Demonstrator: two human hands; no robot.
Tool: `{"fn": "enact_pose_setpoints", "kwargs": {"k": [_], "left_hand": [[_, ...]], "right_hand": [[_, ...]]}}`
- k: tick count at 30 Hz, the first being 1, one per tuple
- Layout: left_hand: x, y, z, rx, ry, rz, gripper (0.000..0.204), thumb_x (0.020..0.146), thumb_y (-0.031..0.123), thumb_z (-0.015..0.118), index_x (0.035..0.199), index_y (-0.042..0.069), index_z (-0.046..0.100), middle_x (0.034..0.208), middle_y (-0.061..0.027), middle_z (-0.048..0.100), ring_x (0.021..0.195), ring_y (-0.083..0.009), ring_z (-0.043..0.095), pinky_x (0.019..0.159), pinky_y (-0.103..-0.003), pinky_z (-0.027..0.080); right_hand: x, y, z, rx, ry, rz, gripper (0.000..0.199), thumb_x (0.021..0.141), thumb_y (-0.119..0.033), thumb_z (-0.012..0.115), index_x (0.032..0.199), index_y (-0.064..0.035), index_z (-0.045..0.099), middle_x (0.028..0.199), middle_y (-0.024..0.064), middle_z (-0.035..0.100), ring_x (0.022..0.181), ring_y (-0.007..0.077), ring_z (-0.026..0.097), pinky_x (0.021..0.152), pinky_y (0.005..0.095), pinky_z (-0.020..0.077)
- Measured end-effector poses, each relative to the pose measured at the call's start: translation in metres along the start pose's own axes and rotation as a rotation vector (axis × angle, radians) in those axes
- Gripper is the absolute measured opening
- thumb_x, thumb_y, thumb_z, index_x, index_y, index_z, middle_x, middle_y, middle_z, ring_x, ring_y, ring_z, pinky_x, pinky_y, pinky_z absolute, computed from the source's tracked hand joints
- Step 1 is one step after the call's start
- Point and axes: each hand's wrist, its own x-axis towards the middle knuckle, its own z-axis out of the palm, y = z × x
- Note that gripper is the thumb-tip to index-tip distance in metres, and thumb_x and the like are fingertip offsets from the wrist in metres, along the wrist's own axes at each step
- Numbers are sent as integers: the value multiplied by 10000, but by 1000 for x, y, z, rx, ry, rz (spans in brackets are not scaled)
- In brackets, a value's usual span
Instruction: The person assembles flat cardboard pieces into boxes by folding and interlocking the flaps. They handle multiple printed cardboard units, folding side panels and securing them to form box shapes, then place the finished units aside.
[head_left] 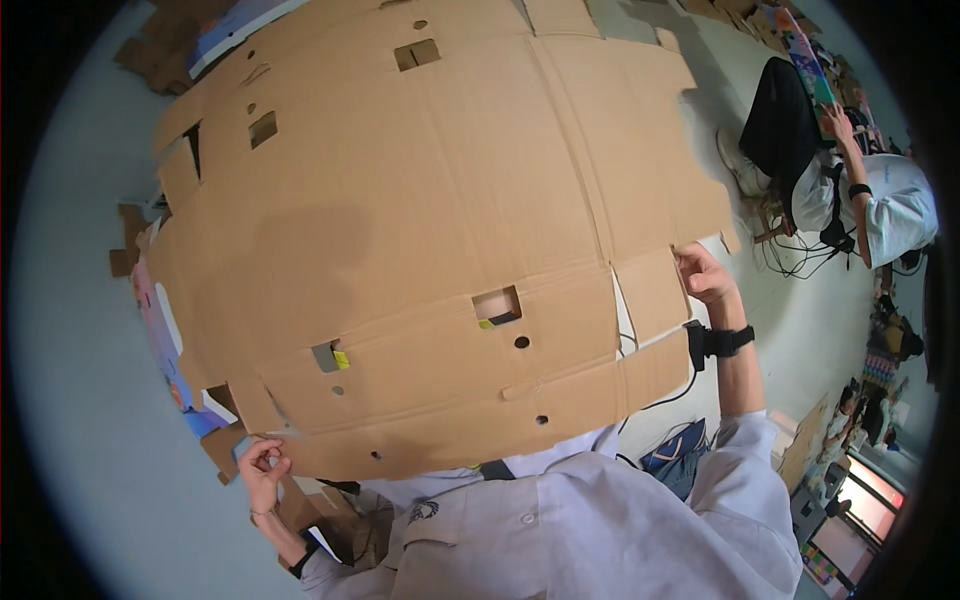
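A large flat sheet of brown die-cut cardboard point(430, 220) spreads across most of the view in front of my body. It has square cut-outs, small round holes, fold creases and notched edges. At its lower left corner my left hand point(262, 472) pinches the edge between thumb and fingers. My right hand point(706, 276) grips the right edge beside a slit flap point(650, 292), with its fingertips partly behind the board. A black strap circles my right wrist. The sheet hides whatever lies directly behind it.
Printed colourful cardboard point(160, 330) shows past the sheet's left edge, with brown cardboard pieces point(165, 50) at the far left. On the right another person point(890, 200) sits handling a printed panel point(805, 55). Black cables point(795, 255) lie on the floor near that person. A dark blue bag point(678, 450) is by my right side.
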Motion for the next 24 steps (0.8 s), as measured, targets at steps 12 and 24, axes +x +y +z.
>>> {"fn": "enact_pose_setpoints", "kwargs": {"k": [12, 24], "left_hand": [[19, 14, -6, 95, -55, 38, 380, 615, -152, 669, 975, -31, 676, 858, -17, 546, 824, -108, 522, 734, -240, 449], [16, -112, 32, -1153, -88, 177, 525, 847, 68, 651, 1333, 16, 460, 1222, -126, 584, 1131, -252, 567, 966, -372, 455]], "right_hand": [[46, -8, 107, 149, 398, -363, 421, 878, -169, 677, 1225, 18, 528, 1068, 129, 659, 858, 234, 669, 760, 371, 548], [85, -27, 109, -290, 717, -629, 165, 915, -154, 611, 875, -6, 548, 729, 50, 589, 598, 132, 559, 555, 290, 472]]}}
